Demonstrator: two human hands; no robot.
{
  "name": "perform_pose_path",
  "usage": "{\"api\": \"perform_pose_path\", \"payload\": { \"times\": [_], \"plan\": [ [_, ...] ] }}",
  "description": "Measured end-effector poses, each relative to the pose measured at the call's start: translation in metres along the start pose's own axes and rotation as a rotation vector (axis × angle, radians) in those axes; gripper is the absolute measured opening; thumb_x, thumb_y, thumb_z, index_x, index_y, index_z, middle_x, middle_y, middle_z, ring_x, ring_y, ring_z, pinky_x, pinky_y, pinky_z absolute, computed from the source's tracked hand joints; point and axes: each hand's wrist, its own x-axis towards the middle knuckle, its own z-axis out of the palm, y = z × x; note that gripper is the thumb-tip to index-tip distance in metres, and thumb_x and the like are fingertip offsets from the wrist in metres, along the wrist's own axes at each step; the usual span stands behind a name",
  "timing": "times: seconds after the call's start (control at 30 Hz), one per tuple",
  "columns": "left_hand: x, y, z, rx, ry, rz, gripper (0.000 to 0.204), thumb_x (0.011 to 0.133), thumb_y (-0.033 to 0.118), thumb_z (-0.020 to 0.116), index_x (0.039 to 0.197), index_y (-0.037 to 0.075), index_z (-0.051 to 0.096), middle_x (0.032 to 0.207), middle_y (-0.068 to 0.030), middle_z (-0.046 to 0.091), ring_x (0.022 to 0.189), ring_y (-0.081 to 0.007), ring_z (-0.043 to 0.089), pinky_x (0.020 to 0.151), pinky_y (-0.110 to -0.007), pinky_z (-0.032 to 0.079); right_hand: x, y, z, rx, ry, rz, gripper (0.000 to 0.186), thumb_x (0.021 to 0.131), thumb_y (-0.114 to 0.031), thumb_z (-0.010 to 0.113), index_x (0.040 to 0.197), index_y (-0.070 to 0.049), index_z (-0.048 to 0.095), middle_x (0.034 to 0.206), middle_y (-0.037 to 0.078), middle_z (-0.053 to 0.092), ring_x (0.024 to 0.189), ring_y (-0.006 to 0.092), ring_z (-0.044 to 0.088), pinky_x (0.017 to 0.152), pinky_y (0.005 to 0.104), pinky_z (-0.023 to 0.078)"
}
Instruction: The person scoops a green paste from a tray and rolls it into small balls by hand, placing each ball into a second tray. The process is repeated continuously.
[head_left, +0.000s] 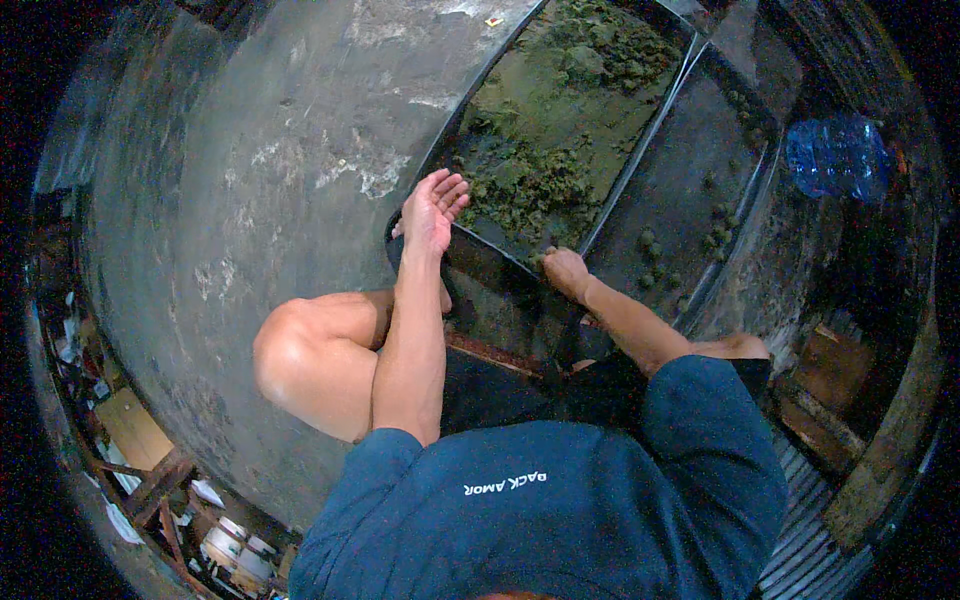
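Note:
My left hand (432, 210) is at the left rim of a long dark tray (446, 130), palm upward, its fingers apart and loosely bent, with nothing in them. The tray holds dark green, clumpy, muddy matter (530, 180). My right hand (566, 270) is at the tray's near right corner, fingers curled closed by the green matter; what they hold is hidden. Beside it, to the right, a second dark compartment (670, 190) carries scattered small green lumps (650, 243) along its length. My bent knees flank the tray's near end.
A weathered grey concrete floor (230, 180) spreads to the left. A large blue water bottle (837, 155) lies at the right. Wooden boards (835, 370) and corrugated sheet (785, 510) are at the lower right; assorted scrap wood and white containers (235, 550) are at the lower left.

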Motion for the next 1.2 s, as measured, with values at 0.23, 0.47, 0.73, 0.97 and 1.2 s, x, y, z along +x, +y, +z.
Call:
{"api": "perform_pose_path", "payload": {
  "times": [0.23,0.47,0.73,0.97,1.2],
  "plan": [
    [0.006,-0.033,0.018,0.374,-0.058,-0.109,0.04,0.087,0.033,0.052,0.109,-0.001,0.05,0.101,-0.0158,0.059,0.092,-0.026,0.06,0.07,-0.038,0.053,0.035,0.042,-0.011,0.181,0.085,0.276,0.026,0.07,-0.018,0.067,0.09,-0.001,0.067,0.079,0.017,0.066,0.072,0.0311,0.064,0.066,0.0379,0.052],
    [-0.004,-0.083,0.061,0.496,-0.174,-0.483,0.06,0.084,0.059,0.044,0.112,0.006,0.047,0.099,-0.0144,0.054,0.081,-0.0254,0.057,0.067,-0.048,0.051,0.004,-0.002,-0.152,0.517,0.152,0.069,0.043,0.07,-0.021,0.069,0.107,-0.001,0.062,0.093,0.018,0.065,0.08,0.0246,0.063,0.07,0.0348,0.05],
    [0.011,-0.099,0.098,1.169,-0.087,0.059,0.065,0.086,0.05,0.039,0.097,-0.01,0.059,0.097,-0.0257,0.062,0.093,-0.0336,0.06,0.078,-0.042,0.043,-0.017,-0.053,-0.157,-0.072,0.435,0.143,0.025,0.076,-0.007,0.052,0.099,0.002,0.049,0.09,0.019,0.058,0.086,0.0321,0.059,0.069,0.0429,0.051],
    [-0.008,-0.09,0.092,1.036,-0.005,0.359,0.047,0.083,0.043,0.053,0.073,-0.002,0.06,0.068,-0.0136,0.061,0.065,-0.0233,0.057,0.06,-0.038,0.045,-0.025,-0.025,-0.157,0.679,0.552,0.322,0.027,0.07,-0.025,0.066,0.083,-0.002,0.061,0.084,0.018,0.064,0.075,0.031,0.062,0.067,0.0405,0.049],
    [-0.021,-0.094,0.082,0.967,0.002,0.166,0.029,0.075,0.029,0.066,0.066,0.003,0.056,0.061,-0.0066,0.055,0.056,-0.0189,0.051,0.051,-0.036,0.04,-0.026,-0.025,-0.151,0.753,0.6,0.631,0.044,0.07,-0.042,0.066,0.091,-0.005,0.066,0.092,0.018,0.065,0.085,0.0335,0.062,0.074,0.0411,0.049]
  ]
}}
